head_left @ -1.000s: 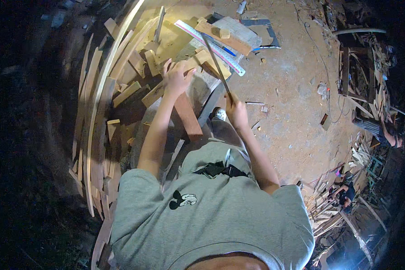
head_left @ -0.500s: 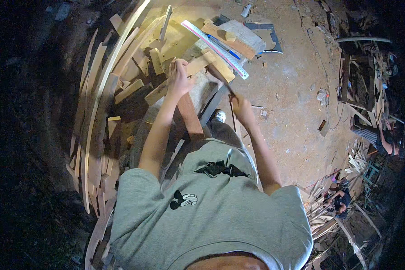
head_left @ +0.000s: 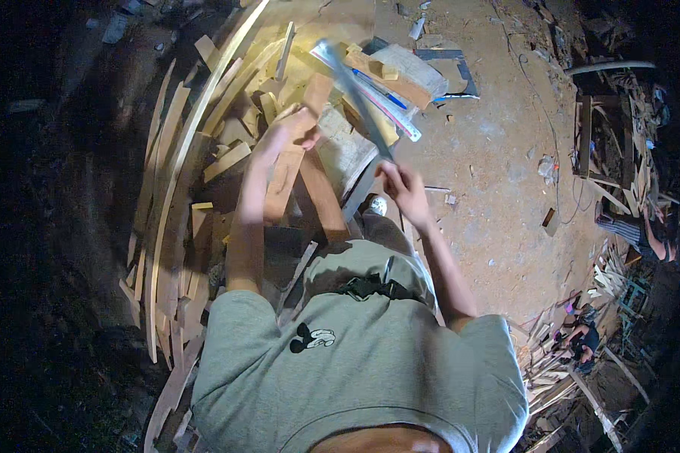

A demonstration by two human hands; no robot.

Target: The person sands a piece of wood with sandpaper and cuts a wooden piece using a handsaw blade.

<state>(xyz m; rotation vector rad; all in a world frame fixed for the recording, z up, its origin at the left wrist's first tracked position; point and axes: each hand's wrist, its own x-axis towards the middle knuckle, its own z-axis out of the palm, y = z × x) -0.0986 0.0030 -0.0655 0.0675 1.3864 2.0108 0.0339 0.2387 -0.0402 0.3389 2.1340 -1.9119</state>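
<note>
My left hand is closed around a wooden board, which stands at a slant with its top end beyond the fingers. In my right hand is a long, flat, grey-bladed tool, blurred by motion, pointing up and left; its exact kind I cannot make out. The blade passes in front of a white ruler and a blue pen, apart from the board. Below the board, a reddish-brown timber slopes toward my lap. A pale, worn block lies between my hands.
Long wooden strips curve along the left, with offcuts scattered beside them. A brown plank lies past the ruler. A cable runs over the dirt floor at right. Another person is among wood at lower right.
The board in my left hand has swung from lying across to steeply slanted, nearer to me. The blade in my right hand has risen over the ruler.
</note>
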